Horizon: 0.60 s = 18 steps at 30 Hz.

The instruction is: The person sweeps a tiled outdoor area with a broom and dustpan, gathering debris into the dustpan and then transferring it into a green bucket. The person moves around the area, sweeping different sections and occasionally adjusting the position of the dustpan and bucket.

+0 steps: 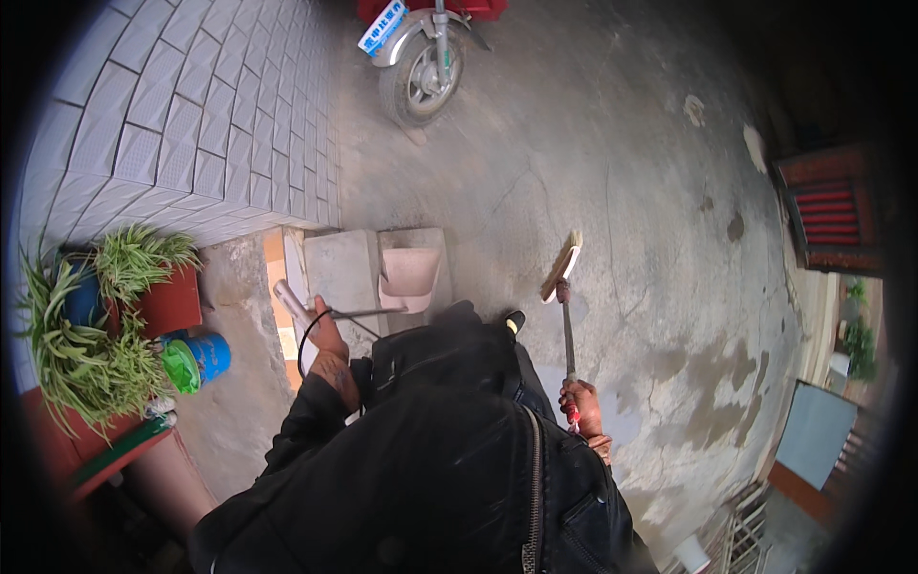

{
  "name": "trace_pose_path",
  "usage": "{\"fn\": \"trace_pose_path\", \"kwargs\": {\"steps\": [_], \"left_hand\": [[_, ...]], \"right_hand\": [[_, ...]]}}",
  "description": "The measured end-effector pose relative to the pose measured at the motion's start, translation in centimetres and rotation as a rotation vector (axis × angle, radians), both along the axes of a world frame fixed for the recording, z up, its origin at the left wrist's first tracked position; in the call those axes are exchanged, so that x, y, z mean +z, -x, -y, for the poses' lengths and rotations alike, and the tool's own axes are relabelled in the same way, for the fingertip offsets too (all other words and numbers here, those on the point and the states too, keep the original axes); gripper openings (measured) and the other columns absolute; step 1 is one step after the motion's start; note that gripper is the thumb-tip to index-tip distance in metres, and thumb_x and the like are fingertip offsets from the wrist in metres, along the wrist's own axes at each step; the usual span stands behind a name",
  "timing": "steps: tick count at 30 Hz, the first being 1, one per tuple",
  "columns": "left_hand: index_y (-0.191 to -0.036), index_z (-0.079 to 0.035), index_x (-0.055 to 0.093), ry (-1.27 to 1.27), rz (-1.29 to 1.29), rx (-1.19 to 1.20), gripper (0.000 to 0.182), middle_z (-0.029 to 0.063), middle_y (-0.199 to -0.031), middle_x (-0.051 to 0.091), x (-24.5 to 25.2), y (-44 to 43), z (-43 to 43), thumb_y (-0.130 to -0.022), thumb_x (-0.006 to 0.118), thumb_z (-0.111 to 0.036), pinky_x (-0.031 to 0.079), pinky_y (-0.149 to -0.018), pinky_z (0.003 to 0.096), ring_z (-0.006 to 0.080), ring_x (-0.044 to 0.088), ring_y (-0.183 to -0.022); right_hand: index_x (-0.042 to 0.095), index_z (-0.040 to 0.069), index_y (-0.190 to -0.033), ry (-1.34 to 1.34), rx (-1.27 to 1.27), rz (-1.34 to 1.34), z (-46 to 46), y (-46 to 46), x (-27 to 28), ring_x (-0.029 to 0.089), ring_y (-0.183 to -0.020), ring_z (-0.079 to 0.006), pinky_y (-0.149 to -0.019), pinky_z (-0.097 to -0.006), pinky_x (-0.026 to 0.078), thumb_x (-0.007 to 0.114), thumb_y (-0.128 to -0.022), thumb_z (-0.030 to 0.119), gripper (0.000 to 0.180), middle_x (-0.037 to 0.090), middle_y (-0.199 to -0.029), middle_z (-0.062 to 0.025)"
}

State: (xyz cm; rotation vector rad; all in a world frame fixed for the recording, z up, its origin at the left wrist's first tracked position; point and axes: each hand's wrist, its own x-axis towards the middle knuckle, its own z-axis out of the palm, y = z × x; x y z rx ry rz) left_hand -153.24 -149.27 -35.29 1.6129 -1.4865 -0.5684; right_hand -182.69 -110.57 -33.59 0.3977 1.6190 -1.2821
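My right hand [584, 407] is closed around the handle of a long-handled broom [569, 337], near its red-wrapped end. The broom's narrow head [563, 271], with pale bristles, is at the concrete floor ahead. My left hand [330, 337] grips a pale oblong object [290, 300], whose exact kind I cannot tell. A black cable [301, 348] loops beside that hand. A thin grey handle runs from near the left hand to a pinkish dustpan [409, 276] by the concrete steps [341, 276]; whether the hand holds this handle is unclear.
A vehicle's front wheel [423, 82] stands ahead by a tiled wall [208, 107]. Potted spider plants [93, 351] and a blue bucket [211, 357] with a green bag are on the left. Damp patches [717, 387] mark the cracked floor [645, 237] at right.
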Motion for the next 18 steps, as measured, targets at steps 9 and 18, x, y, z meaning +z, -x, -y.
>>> {"fn": "trace_pose_path", "kwargs": {"steps": [9, 18], "left_hand": [[-0.07, -0.003, 0.05, -0.143, -0.421, 0.39, 0.036, 0.0016, -0.066, 0.046, -11.6, 2.4, -4.4, -0.079, 0.062, -0.036, 0.036, -0.058, 0.0287, 0.0122, 0.041, -0.063], [-0.113, 0.005, 0.047, -0.632, -0.521, 0.784, 0.074, 0.0196, -0.099, 0.054, -17.2, 1.6, -10.0, -0.075, 0.051, -0.059, 0.042, -0.076, 0.04, 0.0289, 0.052, -0.088]], "right_hand": [[0.052, -0.003, -0.079, 0.156, 0.276, -0.07, -0.1, 11.9, -9.0, 0.048, -0.042, -0.0125, -0.036, -0.0231, 0.036, 0.051, -0.073, 0.009, 0.014, 0.054, -0.061, -0.0078], [0.052, -0.004, -0.086, 0.062, 0.59, -0.094, 2.3, 18.3, -8.4, 0.052, -0.049, -0.0156, -0.046, -0.0274, 0.043, 0.059, -0.07, 0.011, 0.023, 0.056, -0.066, -0.0096]]}}
